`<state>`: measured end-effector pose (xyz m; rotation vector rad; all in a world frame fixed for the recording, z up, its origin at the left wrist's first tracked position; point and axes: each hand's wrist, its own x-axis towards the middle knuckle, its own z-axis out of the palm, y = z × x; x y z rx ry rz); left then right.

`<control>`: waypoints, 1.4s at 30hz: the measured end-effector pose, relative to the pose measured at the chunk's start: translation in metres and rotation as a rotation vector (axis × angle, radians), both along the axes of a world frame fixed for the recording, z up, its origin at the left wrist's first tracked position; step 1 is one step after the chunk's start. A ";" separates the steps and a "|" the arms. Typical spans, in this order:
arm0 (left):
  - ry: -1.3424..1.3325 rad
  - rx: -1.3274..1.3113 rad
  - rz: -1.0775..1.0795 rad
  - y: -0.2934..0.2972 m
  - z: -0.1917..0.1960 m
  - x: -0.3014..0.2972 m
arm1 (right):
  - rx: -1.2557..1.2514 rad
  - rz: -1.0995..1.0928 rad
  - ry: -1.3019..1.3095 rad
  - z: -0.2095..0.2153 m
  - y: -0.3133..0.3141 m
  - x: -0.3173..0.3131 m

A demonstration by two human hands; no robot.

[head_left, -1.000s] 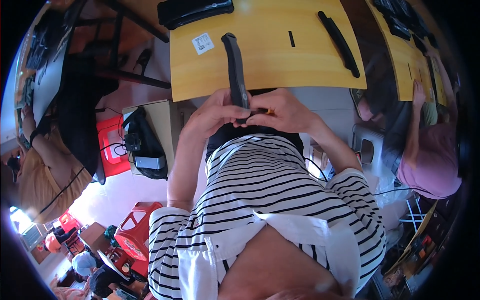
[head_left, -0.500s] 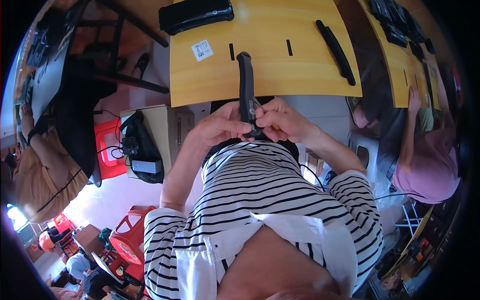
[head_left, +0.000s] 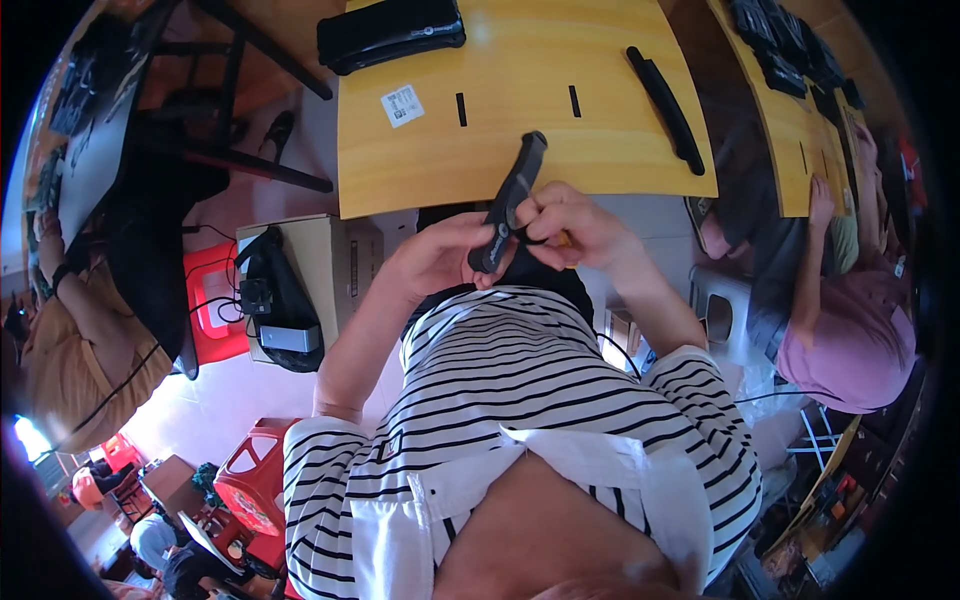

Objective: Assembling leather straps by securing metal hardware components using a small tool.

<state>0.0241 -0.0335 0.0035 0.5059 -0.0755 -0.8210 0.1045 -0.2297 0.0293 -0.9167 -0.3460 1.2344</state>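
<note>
A long, slightly curved black-and-grey strip (head_left: 518, 180) with pale print near its lower end stands tilted over the table's near edge, its top leaning right. My left hand (head_left: 450, 250) grips the lower end between thumb and fingers. Close against the strip's right side, my right hand (head_left: 575, 230) is closed in a pinch. An orange-yellow bit of a small tool (head_left: 566, 238) shows among its fingers; the rest is hidden, so its kind cannot be told. Something thin and black also lies at those fingertips.
On the yellow wooden table (head_left: 420, 170) lie a black padded bundle (head_left: 390, 35), a white label (head_left: 402, 105) and another black strip (head_left: 668, 112). A cardboard box (head_left: 325, 260) with a black bag (head_left: 275, 290) stands left. Co-workers sit on both sides, one in a pink top (head_left: 850, 345).
The strip has turned from nearly upright to leaning right. My right hand has shifted slightly right and up along it, and the thin metal piece seen earlier by its fingertips no longer shows.
</note>
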 end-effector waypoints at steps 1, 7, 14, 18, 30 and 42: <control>0.118 0.021 0.048 -0.004 0.000 -0.001 | 0.009 0.051 0.021 -0.003 0.003 -0.003; 0.286 0.326 0.306 -0.023 0.006 -0.003 | 0.075 0.018 0.022 -0.012 0.008 -0.012; 0.179 -0.055 0.210 -0.017 0.001 0.001 | 0.106 -0.469 0.616 -0.008 0.003 -0.007; 0.105 -0.116 0.186 -0.013 0.000 -0.004 | 0.252 -0.620 0.690 -0.006 -0.008 0.016; -0.015 -0.254 0.122 -0.009 0.001 -0.023 | 0.580 -0.818 0.533 0.014 -0.067 0.138; -0.086 0.095 0.411 0.037 0.002 -0.053 | 0.612 -0.943 0.192 0.025 -0.147 0.222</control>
